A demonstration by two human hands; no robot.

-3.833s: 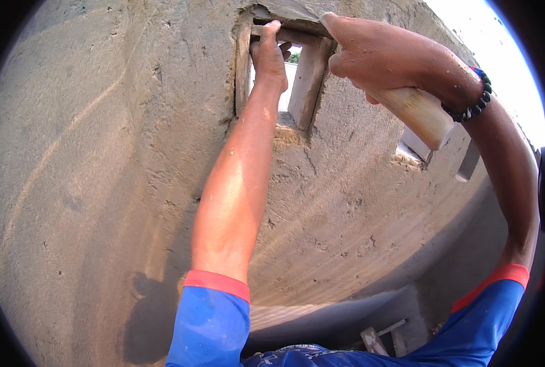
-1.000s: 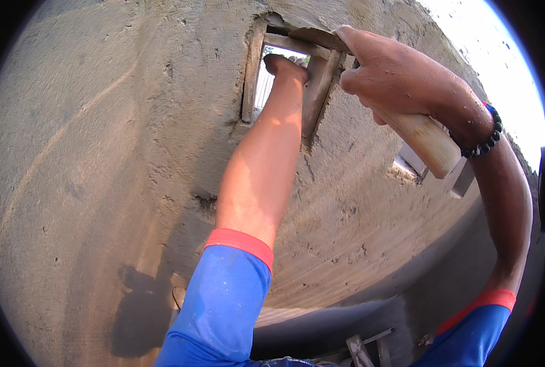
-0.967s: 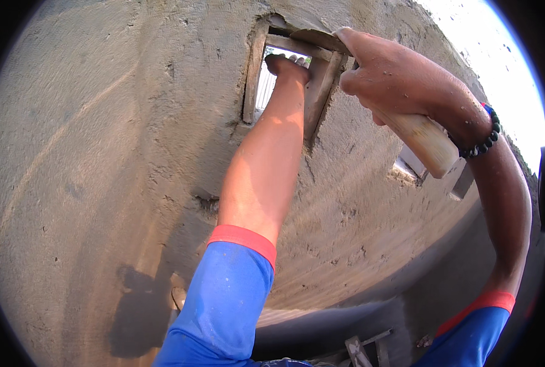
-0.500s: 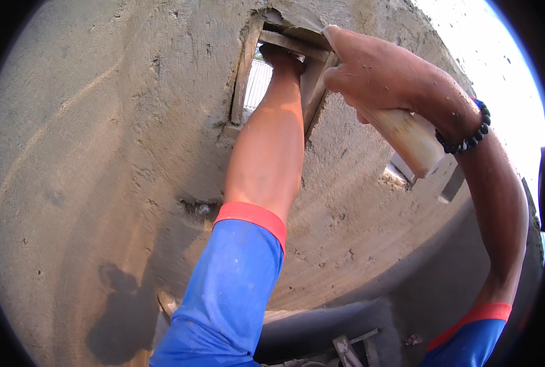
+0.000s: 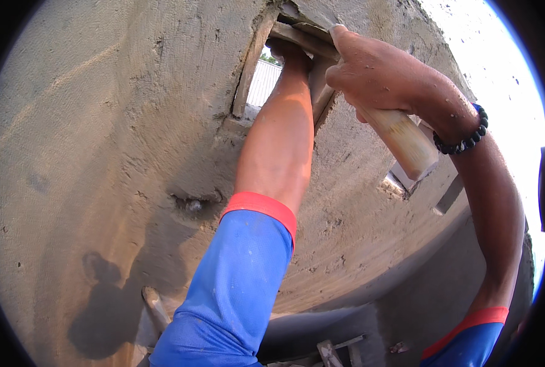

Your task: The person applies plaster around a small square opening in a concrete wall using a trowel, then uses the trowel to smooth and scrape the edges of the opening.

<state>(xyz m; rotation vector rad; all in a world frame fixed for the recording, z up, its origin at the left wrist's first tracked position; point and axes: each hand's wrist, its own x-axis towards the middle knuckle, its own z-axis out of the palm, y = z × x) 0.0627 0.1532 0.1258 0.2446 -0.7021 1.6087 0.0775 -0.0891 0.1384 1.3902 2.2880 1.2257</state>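
My left hand [image 5: 289, 51] reaches up into a small opening in a rough plastered wall, under the top bar of its wooden frame [image 5: 252, 64]. Its fingers are hidden there. At the opening's upper right, my right hand [image 5: 379, 73] is closed round a thick, pale, rounded wooden handle [image 5: 410, 150]. The handle's blunt end sticks out down and to the right; whatever lies at its other end is behind the hand. My right thumb and finger are close against the frame's upper right corner.
The rough grey-brown wall [image 5: 101, 153] curves across the view, with a ragged hole [image 5: 193, 203] below the opening. Further right is a second small opening [image 5: 401, 180]. Wooden pieces [image 5: 339, 353] lie low down, and a pale wooden piece [image 5: 155, 306] stands at lower left.
The view has shifted slightly. My left forearm sits a little further right, still in the opening. My right hand keeps its grip on the wooden handle, which was blurred before and is sharper now.
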